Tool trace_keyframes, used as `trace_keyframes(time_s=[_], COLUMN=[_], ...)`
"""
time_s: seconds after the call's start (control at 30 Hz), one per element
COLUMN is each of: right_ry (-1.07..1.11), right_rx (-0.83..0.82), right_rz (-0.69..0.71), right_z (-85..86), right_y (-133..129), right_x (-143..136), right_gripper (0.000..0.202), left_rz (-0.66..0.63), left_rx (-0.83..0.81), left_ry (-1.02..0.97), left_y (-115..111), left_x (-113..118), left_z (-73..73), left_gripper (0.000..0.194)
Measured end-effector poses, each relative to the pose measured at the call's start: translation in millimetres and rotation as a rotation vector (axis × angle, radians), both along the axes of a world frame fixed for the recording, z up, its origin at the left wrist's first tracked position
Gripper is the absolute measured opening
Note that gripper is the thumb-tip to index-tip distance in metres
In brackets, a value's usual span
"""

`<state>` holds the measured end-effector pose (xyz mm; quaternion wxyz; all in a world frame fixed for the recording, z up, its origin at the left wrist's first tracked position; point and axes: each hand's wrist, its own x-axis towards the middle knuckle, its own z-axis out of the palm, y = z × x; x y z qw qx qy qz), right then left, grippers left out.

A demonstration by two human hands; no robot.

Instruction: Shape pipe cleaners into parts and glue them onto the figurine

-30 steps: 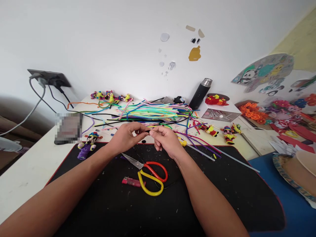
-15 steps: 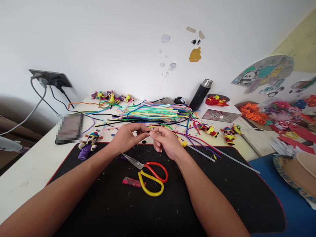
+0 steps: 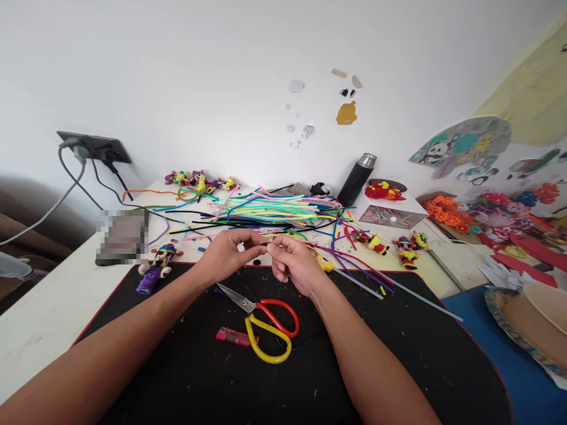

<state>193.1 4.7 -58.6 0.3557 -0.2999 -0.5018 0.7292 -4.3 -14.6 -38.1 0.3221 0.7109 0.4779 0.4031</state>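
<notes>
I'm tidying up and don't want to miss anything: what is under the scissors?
The right end of the pink lighter runs under the yellow handle of the scissors, and the black mat shows through both loops. Anything directly beneath the metal blades is covered.

A small dark piece [image 3: 266,244], mostly hidden, is pinched where the left hand [image 3: 230,254] and right hand [image 3: 295,262] meet.

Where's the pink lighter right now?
Head view: the pink lighter lies on the black mat, just left of the scissors' yellow handle.
</notes>
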Motion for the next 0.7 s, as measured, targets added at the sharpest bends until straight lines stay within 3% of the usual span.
trace_keyframes(time_s=[0.7], right_ry=[0.048], right_rx=[-0.010], right_rz=[-0.008], right_z=[1.7], right_y=[-3.6], right_x=[-2.7], right_gripper=[0.040], left_rz=[0.007], left_rx=[-0.021], left_ry=[-0.076], left_y=[-0.3], left_x=[1.2], left_z=[0.2], left_gripper=[0.019])
